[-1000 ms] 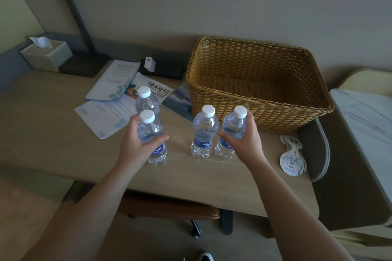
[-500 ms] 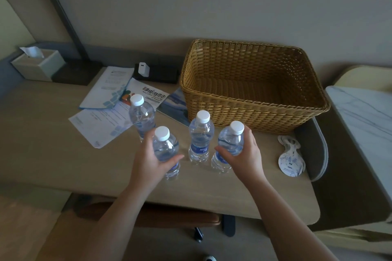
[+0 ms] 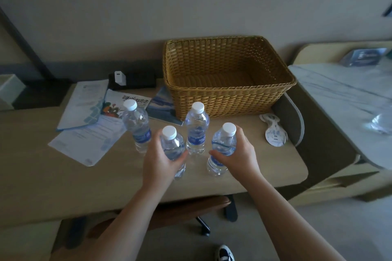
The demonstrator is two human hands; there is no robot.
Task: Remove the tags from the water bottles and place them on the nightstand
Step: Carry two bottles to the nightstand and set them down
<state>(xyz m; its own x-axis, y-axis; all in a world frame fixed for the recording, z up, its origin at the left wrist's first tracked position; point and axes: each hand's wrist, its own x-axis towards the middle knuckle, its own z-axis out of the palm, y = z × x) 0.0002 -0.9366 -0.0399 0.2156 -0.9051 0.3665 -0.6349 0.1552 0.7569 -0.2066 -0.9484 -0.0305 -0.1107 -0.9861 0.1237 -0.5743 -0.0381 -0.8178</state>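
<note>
A: What is seen, from the largest thing down?

B: A wooden desk [image 3: 53, 176] fills the middle. At its 1 o'clock corner a wicker basket [image 3: 228, 99] is set, and past the desk's 3 o'clock edge a marble-topped nightstand [image 3: 339, 99] is seen. Papers [image 3: 89, 133] are spread at 10 o'clock.

A: And the hands?

B: The left hand [image 3: 158, 164] is wrapped around a bottle [image 3: 171, 146], thumb on one side and fingers curled behind. The right hand [image 3: 239, 155] is closed the same way around a second bottle [image 3: 222, 144]. Whether either bottle is lifted off the desk cannot be told.

A: Where are the other bottles?

B: Two are left standing upright, ungripped: one [image 3: 196, 128] at 12 o'clock between the held pair, just in front of the basket, and another [image 3: 137, 125] at 10 o'clock from the left hand, beside the papers.

A: The tags?

B: White tags [image 3: 274, 133] are laid flat at 3 o'clock of the bottles, near the desk's edge.
</note>
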